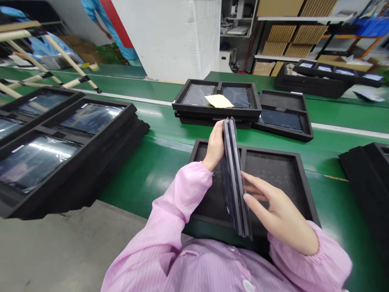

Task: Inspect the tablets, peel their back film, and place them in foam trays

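Two flat tablets (233, 174) in clear film stand on edge, side by side, above a black foam tray (273, 178). My left hand (215, 147) is closed on their far upper part from the left; most of its fingers are hidden behind them. On the other side is my right hand (273, 207), its fingers apart and its fingertips at the face of the right-hand tablet. The bare bottoms of the tray's two compartments show beneath and to the right of the tablets.
Stacked foam trays with film-covered tablets (42, 156) fill the left. Behind stand another tray stack (217, 115) with a yellow paper (219, 101) on top and a tilted tray (285, 117). More trays (369, 178) edge the right. A person in blue (100, 24) stands far back.
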Demonstrator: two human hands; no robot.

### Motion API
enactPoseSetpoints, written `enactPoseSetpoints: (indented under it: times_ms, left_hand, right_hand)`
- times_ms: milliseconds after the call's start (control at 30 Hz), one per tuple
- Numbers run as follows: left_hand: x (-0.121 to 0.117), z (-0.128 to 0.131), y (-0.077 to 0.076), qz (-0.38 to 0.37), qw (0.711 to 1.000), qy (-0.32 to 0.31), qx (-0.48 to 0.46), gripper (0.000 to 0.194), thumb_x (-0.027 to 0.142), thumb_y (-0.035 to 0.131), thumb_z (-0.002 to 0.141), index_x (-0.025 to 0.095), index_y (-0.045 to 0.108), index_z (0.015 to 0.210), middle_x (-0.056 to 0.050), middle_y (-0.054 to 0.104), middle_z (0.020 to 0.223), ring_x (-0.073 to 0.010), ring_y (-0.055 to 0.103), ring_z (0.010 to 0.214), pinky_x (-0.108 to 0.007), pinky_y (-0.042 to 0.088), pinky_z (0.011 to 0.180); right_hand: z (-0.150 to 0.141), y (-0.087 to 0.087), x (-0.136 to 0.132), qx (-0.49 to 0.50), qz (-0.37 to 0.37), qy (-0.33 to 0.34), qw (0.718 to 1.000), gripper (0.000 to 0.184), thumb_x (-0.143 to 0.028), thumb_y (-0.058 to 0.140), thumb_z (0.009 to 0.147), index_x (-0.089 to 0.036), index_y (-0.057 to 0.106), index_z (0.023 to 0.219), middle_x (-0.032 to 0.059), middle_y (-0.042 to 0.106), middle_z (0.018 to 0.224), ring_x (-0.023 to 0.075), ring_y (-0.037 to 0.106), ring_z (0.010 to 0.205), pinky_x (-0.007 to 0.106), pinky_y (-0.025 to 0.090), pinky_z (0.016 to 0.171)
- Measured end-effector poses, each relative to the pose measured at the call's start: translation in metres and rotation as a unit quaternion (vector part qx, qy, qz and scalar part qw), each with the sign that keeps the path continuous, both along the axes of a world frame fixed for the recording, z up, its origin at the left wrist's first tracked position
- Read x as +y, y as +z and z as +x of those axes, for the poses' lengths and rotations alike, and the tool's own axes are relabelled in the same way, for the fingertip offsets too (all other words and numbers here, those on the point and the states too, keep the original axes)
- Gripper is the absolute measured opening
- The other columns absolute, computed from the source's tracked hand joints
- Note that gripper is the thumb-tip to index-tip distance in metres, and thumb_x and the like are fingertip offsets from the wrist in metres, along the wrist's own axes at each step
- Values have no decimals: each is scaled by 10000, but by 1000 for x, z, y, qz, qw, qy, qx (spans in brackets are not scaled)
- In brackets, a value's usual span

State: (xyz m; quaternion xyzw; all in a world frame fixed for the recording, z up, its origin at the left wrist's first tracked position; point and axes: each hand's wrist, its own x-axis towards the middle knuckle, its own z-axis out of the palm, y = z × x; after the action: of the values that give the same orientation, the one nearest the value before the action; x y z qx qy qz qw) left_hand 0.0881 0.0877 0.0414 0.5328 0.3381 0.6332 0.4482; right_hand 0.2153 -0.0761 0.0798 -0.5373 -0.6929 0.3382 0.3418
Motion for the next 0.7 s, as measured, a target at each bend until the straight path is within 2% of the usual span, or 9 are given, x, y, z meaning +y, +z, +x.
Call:
enactPoseSetpoints:
  times_ms: [67,167,233,300,367,433,533,700]
  left_hand:
    - [-5,0,2,11,1000,-18,-1,349,477,386,974,209,606,937,-43,655,1004,-197,595,1053,-360,425,1025]
    - [-17,-2,6,40,995,-90,9,319,480,416,940,229,578,1052,-49,617,1128,-226,556,1146,-385,403,1062]
    - [-26,-6,10,67,986,-150,34,423,553,511,862,245,541,1149,-63,571,1209,-268,521,1193,-421,401,1068]
    - [-34,-11,14,103,972,-198,69,609,640,593,767,253,494,1226,-89,522,1262,-313,492,1211,-466,420,1048]
    - [-40,-16,17,138,959,-228,97,741,705,616,714,255,447,1279,-116,477,1296,-348,462,1227,-503,438,1019]
    - [-44,-19,19,164,950,-242,115,802,733,611,702,250,407,1309,-135,442,1314,-369,434,1244,-522,442,1004]
    - [-47,-20,19,186,943,-245,129,816,732,592,711,239,373,1323,-143,417,1300,-367,418,1236,-530,423,1011]
    - [-56,-21,22,210,935,-250,137,803,744,530,725,223,341,1306,-120,389,1234,-336,435,1161,-563,386,1028]
  right_hand:
    - [-4,-4,4,17,10,-6,1000,483,-308,482,932,-145,544,1383,135,624,1335,252,682,1104,356,620,868]
    - [-10,-5,12,34,32,-2,999,516,-303,467,955,-189,453,1458,101,509,1463,249,533,1305,371,561,978]
    - [-13,-2,17,51,64,-22,996,549,-284,461,964,-222,379,1504,61,406,1544,232,411,1402,381,497,1058]
    - [-16,2,22,81,104,-50,990,551,-260,453,970,-242,363,1513,26,365,1570,219,336,1444,394,419,1127]
    - [-19,4,25,118,143,-77,980,504,-249,450,972,-253,436,1476,5,411,1545,221,337,1444,407,357,1168]
    - [-22,3,26,153,167,-99,969,452,-246,435,981,-261,510,1427,-2,482,1496,229,393,1413,412,344,1176]
    - [-29,0,22,170,190,-118,960,430,-227,423,987,-263,549,1397,5,561,1425,244,482,1351,420,408,1137]
    - [-35,-1,10,104,270,-130,948,488,-150,500,937,-276,530,1408,9,586,1392,244,554,1286,394,488,1073]
